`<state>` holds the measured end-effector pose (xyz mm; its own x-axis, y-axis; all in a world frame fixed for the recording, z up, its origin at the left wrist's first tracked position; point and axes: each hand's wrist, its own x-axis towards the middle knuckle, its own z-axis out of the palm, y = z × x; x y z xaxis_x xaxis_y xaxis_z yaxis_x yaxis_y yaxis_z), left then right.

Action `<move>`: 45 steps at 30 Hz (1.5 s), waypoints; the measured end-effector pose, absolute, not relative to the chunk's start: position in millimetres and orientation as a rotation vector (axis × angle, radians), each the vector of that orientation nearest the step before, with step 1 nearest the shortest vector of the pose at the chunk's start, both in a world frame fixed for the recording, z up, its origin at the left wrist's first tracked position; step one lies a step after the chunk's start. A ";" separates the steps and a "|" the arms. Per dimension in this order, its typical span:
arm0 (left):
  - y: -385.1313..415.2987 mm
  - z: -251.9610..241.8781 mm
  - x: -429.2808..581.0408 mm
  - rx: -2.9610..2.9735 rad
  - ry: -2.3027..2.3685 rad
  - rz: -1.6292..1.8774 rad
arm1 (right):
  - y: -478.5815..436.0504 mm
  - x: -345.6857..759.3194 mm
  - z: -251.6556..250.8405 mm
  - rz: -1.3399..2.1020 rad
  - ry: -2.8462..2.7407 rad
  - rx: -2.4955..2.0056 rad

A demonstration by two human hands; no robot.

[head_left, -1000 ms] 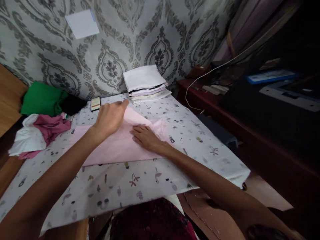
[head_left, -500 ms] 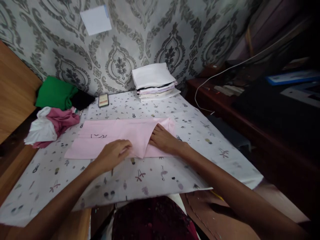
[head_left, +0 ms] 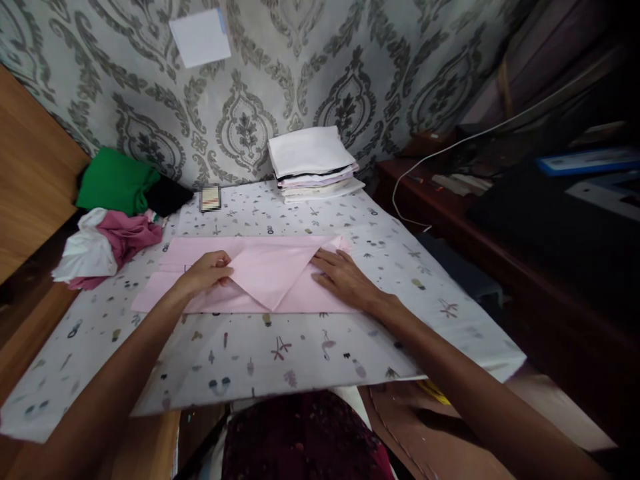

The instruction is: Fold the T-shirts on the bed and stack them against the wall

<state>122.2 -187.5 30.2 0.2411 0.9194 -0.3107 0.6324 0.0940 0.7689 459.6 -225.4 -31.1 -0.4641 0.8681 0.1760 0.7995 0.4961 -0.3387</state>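
Note:
A pink shirt [head_left: 310,301] lies on the patterned tabletop, folded into a long strip from left to right. Dark marks on its left part are mostly covered by my left hand [head_left: 207,273]. That hand is closed, its fingertips pinching the left edge of a loose pointed flap, which looks like a sleeve [head_left: 273,270]. The flap's tip points toward me, over the middle of the strip. On the right part of the shirt rests my right hand [head_left: 345,280], palm down with fingers stretched out, the fingertips at the flap's right edge.
At the back stands a stack of folded clothes [head_left: 313,157]. A green cloth [head_left: 115,180] and a crumpled white and pink cloth [head_left: 107,247] lie at the left. A phone-like device [head_left: 210,198] sits near the wall. Beside the table's right edge, a white cable [head_left: 435,155] crosses a dark red surface.
My left hand has moved left and away from me, drawing the flap out flatter to the left. My right hand has come out from under the flap's edge and shifted slightly right.

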 end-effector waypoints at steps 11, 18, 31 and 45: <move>-227.0 32.2 143.2 2.374 1.631 0.414 | -220.0 474.5 -42.1 0.285 -2.114 -1.384; -257.7 18.0 171.2 2.875 1.166 0.087 | -221.0 474.4 -41.5 0.253 -2.081 -1.476; -269.0 28.1 133.4 2.749 1.117 0.064 | -222.8 473.9 -39.5 0.208 -2.047 -1.543; -184.4 2.6 106.3 2.148 1.850 0.403 | -262.8 382.6 -14.2 0.201 -2.488 -0.936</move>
<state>106.3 -184.4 2.6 0.1422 0.9894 0.0298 0.9122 -0.1427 0.3840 382.6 -262.8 -14.2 -0.6561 0.6535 0.3775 0.5843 0.7564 -0.2940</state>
